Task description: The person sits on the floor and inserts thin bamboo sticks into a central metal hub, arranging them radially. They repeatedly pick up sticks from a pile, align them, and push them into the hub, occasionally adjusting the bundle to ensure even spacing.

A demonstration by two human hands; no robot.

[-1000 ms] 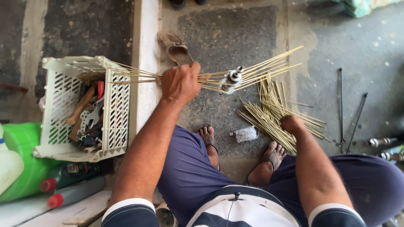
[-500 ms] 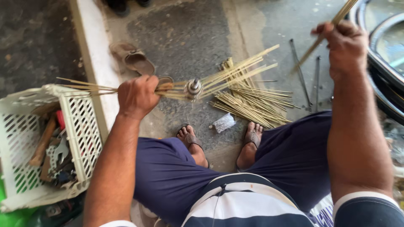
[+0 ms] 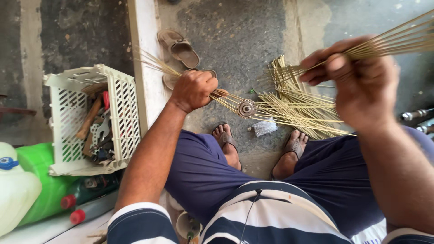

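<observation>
My left hand [image 3: 193, 89] grips a wheel hub [image 3: 247, 109] by the thin brass-coloured spokes [image 3: 289, 118] that fan out from it to both sides, above my sandalled feet. My right hand [image 3: 357, 81] is raised on the right, closed on a small bunch of loose spokes [image 3: 398, 40] that run off toward the upper right corner. A pile of more spokes [image 3: 294, 97] lies on the concrete floor beyond my feet, under the hub's spokes.
A white plastic crate [image 3: 68, 131] with hand tools stands at left beside a pale kerb [image 3: 147, 77]. A pair of brown sandals [image 3: 181, 47] lies ahead. A green container [image 3: 43, 190] and bottles sit at lower left. Metal axles [image 3: 416, 115] at the right edge.
My right hand has come down and inward from the upper right, now carrying a bunch of spokes. The left hand keeps holding the spoked hub; the view has shifted.
</observation>
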